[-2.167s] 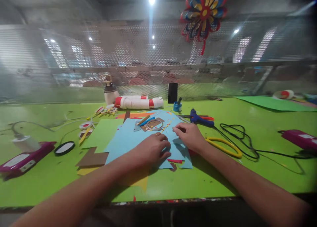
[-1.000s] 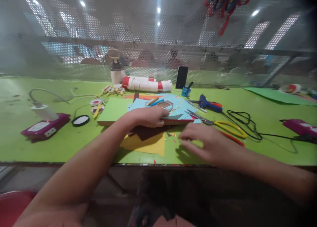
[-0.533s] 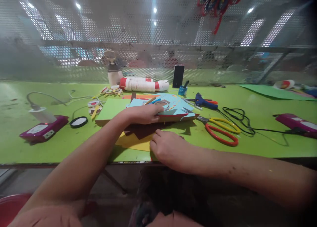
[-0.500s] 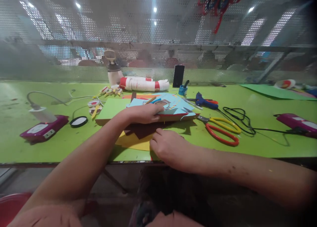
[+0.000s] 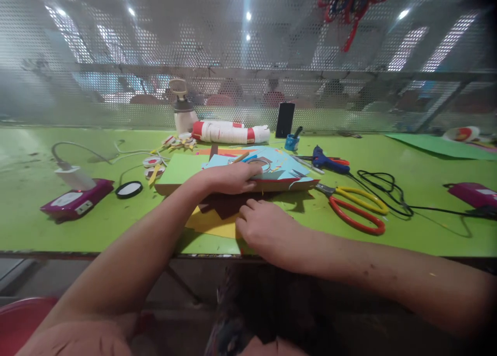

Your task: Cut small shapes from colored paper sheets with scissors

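My left hand (image 5: 232, 179) is bent over the front edge of a stack of coloured paper (image 5: 178, 170), its fingers on the light blue top sheets (image 5: 285, 160). Scraps, pencils (image 5: 241, 157) and a ring-shaped item near the fingertips lie on top. Lower down, my right hand (image 5: 267, 230) is closed at the papers under the stack's front edge. Dark brown paper (image 5: 227, 207) and yellow paper (image 5: 212, 225) show beside its fingers; which sheet it pinches is partly hidden. Scissors with red and yellow handles (image 5: 357, 224) lie right of the stack.
A blue glue gun (image 5: 328, 161) with a black cord lies at right. Purple power strips (image 5: 79, 200) sit at both sides. Behind stand a bottle (image 5: 184, 117), stacked paper cups (image 5: 231, 132), a phone (image 5: 285, 119) and a blue jar (image 5: 292, 142). A round black-rimmed disc (image 5: 129, 189) lies left.
The view has shifted slightly, so everything appears a little further right. Both hands keep nearly the same places at the paper stack.
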A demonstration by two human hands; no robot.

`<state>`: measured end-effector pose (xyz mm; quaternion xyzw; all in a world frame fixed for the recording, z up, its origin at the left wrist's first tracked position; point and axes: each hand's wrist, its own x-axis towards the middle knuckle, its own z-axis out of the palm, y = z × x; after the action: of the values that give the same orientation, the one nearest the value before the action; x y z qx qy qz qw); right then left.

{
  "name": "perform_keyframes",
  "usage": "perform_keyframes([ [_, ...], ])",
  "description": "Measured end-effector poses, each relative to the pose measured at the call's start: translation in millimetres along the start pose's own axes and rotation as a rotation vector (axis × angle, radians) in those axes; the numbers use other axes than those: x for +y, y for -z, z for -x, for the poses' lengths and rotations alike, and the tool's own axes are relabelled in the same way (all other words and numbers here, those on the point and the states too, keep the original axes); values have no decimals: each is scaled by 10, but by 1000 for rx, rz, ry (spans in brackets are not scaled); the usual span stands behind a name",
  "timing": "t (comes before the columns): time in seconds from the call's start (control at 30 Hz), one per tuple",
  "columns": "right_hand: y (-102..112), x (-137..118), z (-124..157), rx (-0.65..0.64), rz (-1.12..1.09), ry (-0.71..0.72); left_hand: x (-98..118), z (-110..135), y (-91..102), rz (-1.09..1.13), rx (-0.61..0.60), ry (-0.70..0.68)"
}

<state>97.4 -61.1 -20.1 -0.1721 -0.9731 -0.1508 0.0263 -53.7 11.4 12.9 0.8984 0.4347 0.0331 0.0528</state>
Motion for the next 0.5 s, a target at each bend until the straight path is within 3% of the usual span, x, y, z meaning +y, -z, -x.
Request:
perform_keyframes([
  [0.2,163,-69,66,-120,-39,38,9,7,22,-13,-32,-35],
  [0.37,127,-126,1,-62,11,6,16,21,35,10,-38,-14],
  [0.5,173,-106,35,-115,-29,11,48,28,28,-20,-20,-27],
])
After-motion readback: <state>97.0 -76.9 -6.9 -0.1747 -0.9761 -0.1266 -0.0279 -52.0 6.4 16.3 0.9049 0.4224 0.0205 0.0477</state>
